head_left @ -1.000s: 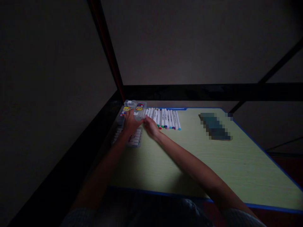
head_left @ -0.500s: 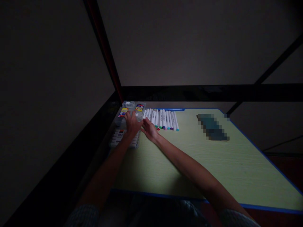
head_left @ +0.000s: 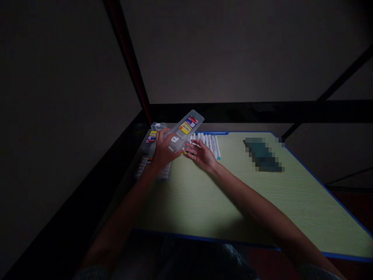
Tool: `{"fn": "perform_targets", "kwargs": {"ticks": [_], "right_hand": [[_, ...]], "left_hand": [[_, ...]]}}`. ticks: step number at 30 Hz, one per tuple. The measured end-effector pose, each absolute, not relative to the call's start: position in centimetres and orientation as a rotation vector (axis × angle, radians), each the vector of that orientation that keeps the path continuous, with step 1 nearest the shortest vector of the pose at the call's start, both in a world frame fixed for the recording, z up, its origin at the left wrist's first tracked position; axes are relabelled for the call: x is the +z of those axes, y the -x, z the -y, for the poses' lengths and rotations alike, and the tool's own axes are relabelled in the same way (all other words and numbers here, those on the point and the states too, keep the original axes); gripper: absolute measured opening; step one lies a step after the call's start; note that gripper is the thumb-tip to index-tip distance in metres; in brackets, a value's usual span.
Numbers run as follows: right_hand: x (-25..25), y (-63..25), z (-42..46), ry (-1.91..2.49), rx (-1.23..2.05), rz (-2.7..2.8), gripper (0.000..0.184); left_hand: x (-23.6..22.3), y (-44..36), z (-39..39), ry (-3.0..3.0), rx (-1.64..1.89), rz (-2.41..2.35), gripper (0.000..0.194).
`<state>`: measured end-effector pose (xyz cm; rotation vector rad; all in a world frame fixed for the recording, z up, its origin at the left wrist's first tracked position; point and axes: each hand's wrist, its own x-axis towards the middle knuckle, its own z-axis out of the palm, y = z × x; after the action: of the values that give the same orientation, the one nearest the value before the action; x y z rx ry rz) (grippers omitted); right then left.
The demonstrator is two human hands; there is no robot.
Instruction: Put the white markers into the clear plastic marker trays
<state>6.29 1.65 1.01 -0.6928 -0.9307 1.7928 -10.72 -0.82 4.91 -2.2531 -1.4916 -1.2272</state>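
A clear plastic case with a yellow and blue label is lifted and tilted above the table's far left. My left hand grips its near left end between thumb and fingers. My right hand is open, palm turned toward the case, fingers apart close to its lower right edge; whether they touch it I cannot tell. Behind the case and my right hand lies a row of white markers, partly hidden. Another clear case with a similar label lies left of my left hand.
Nearer me, partly under my left wrist, is a clear case filled with white markers. A blurred-out dark flat object lies on the right of the pale table, which has blue edges. A wall stands behind.
The labelled case on the right of the pair has been lifted and swung to the right by my left hand. My right hand has moved right, its fingers spreading, and now covers some markers.
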Motion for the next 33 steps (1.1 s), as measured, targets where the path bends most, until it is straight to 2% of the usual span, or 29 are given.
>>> {"fn": "perform_targets", "kwargs": {"ticks": [7, 12, 15, 17, 20, 25, 28, 33], "right_hand": [[2.1, -16.1, -2.6, 0.741, 1.63, 0.886, 0.035], [4.3, -22.1, -2.8, 0.843, 1.369, 1.212, 0.03], [6.8, -23.5, -2.6, 0.878, 1.338, 1.493, 0.031], [8.3, -23.3, -2.2, 0.883, 1.419, 1.629, 0.033], [9.4, -22.3, -1.4, 0.827, 1.709, 1.772, 0.04], [8.3, -20.9, 0.3, 0.667, 2.198, 2.001, 0.063], [7.5, -20.8, 1.3, 0.644, 2.243, 2.034, 0.066], [7.0, -21.3, 2.1, 0.697, 2.137, 1.924, 0.066]], "left_hand": [[6.2, 9.7, 3.2, 2.615, -1.165, 1.212, 0.051], [7.1, 9.1, 5.0, 2.753, -1.092, 0.966, 0.053], [7.6, 8.0, 6.2, 2.909, -0.953, 0.906, 0.051], [8.0, 7.0, 7.0, 3.041, -0.871, 0.837, 0.048], [8.6, 5.5, 7.9, 3.185, -0.766, 0.671, 0.048], [9.0, 4.2, 8.2, 3.243, -0.775, 0.51, 0.046], [9.1, 4.1, 8.2, 3.285, -0.71, 0.541, 0.049], [9.9, 4.1, 7.9, 3.314, -0.627, 0.584, 0.073]]}}
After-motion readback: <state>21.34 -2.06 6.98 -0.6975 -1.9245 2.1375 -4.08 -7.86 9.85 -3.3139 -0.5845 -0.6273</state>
